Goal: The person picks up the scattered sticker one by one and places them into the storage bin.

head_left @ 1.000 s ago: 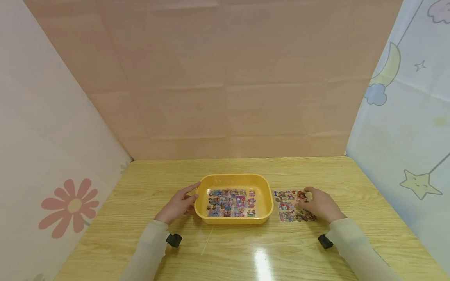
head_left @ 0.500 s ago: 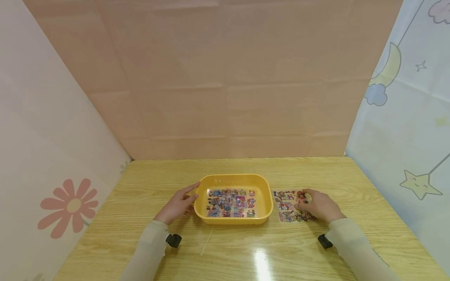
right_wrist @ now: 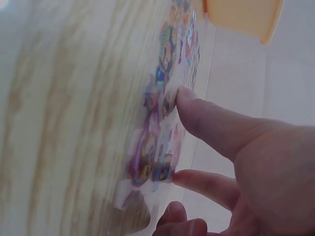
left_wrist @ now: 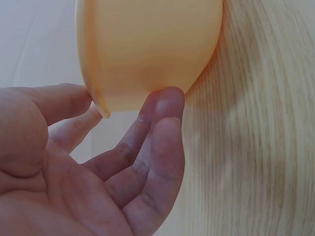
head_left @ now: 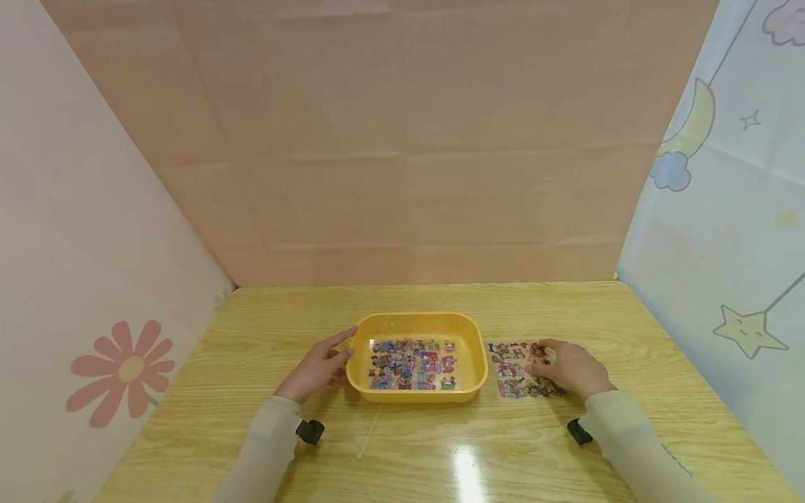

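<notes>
A yellow plastic tray (head_left: 415, 396) stands mid-table with clear sheets of cartoon stickers (head_left: 409, 363) lying inside. At its left end my left hand (head_left: 317, 367) holds it. The left wrist view shows thumb and forefinger at the rim, with the other fingertips bent against the outer wall (left_wrist: 152, 44). To the right of the tray, another clear sticker sheet (head_left: 512, 369) lies flat on the table. My right hand (head_left: 572, 367) rests over its right side, partly hiding it. In the right wrist view, thumb and forefinger touch the sheet (right_wrist: 165, 113), spread apart, and the other fingers are bent.
The table (head_left: 428, 454) is wood-grained, with a pinkish-brown backdrop (head_left: 402, 175) along its far edge. Pale printed panels stand at left and right. A thin light strip (head_left: 370, 433) lies in front of the tray. Both wrists wear black devices (head_left: 310, 431).
</notes>
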A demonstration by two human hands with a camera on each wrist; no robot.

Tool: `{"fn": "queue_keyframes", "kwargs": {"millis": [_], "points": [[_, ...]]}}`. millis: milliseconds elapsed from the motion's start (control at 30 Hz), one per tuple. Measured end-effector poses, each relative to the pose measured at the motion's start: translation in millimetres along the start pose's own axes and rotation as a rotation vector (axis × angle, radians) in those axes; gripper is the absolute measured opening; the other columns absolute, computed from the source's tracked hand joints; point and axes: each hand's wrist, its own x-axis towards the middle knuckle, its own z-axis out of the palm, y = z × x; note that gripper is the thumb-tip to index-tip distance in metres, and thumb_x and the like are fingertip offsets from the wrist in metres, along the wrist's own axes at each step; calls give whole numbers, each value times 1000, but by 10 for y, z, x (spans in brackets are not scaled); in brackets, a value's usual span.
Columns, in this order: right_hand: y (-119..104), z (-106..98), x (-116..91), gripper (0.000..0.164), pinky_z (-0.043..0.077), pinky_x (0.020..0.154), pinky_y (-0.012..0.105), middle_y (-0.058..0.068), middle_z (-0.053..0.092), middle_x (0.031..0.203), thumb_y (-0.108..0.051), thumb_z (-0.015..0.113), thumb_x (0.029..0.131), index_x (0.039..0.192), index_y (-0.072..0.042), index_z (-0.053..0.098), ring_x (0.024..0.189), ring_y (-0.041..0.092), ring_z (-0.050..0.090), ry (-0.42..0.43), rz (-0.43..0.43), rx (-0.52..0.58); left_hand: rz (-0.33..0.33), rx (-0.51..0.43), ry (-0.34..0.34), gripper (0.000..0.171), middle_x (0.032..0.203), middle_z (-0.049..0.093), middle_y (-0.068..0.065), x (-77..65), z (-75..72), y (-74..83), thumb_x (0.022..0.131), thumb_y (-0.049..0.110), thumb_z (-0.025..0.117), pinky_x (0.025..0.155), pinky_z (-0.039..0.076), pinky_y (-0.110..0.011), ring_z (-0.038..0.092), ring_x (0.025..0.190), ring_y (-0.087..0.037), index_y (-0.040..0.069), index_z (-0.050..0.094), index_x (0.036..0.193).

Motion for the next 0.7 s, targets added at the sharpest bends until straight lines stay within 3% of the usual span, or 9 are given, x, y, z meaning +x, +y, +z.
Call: {"fn": "queue_keyframes", "kwargs": {"millis": [200,400,700], "points": [[-9,4,-7,84,48,59,48,33,50,126,-62,61,79,137,-2,45,107,53,50,9,11,-11,4,-9,-9,50,94,58,-18,-106,-13,145,98,18,49,66,51,-46,61,82,-41,20,36,146],[-23,9,-14,78,46,55,42,33,51,125,-58,62,82,136,-4,48,104,51,52,28,6,-4,12,-5,-2,50,93,59,-17,-97,-9,129,98,18,49,66,51,-46,61,81,-40,20,36,146],[-36,26,-24,77,47,57,44,29,52,127,-56,63,82,136,-3,46,98,47,57,29,25,48,13,2,9,49,93,59,-17,-102,2,119,98,18,49,66,51,-47,61,81,-40,21,36,146]]}}
